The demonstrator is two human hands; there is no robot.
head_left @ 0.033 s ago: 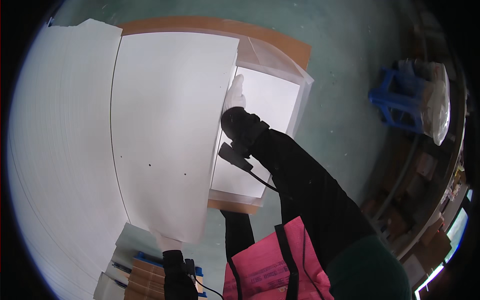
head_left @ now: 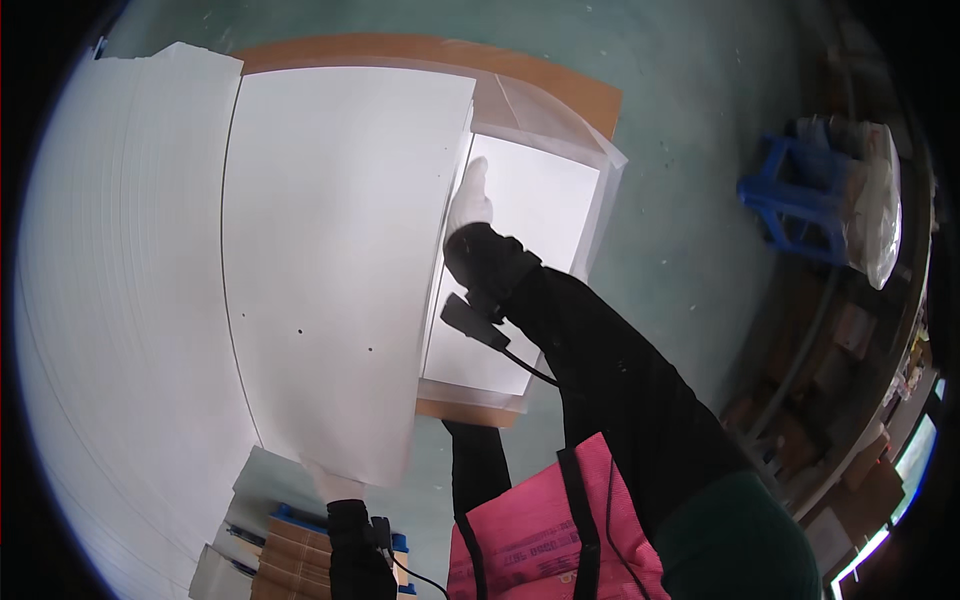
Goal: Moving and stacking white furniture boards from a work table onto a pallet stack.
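Observation:
A large white panel [head_left: 340, 210] with a few small dark holes lies across the middle of the view. My left hand [head_left: 330, 484], in a pale glove, holds its near edge; the fingertips are hidden by the panel. At the panel's right edge is my right hand [head_left: 470, 197], also gloved in white, its thumb pointing away from me along the edge and its other fingers mostly out of sight. Below and to the right of that hand shows a second white panel [head_left: 520, 215], partly covered by the first one.
Brown cardboard [head_left: 400, 45] and translucent sheeting [head_left: 560, 125] lie beneath the panels. A tall stack of white boards [head_left: 120, 280] fills the left. On the right stand a blue stool [head_left: 795, 195] with a plastic-wrapped bundle and cluttered shelving [head_left: 850, 330]. Cardboard pieces [head_left: 290, 560] sit near my left arm.
My right hand has slid slightly toward me along the panel's right edge. The panel's far edge has shifted very slightly; my left hand stays in place.

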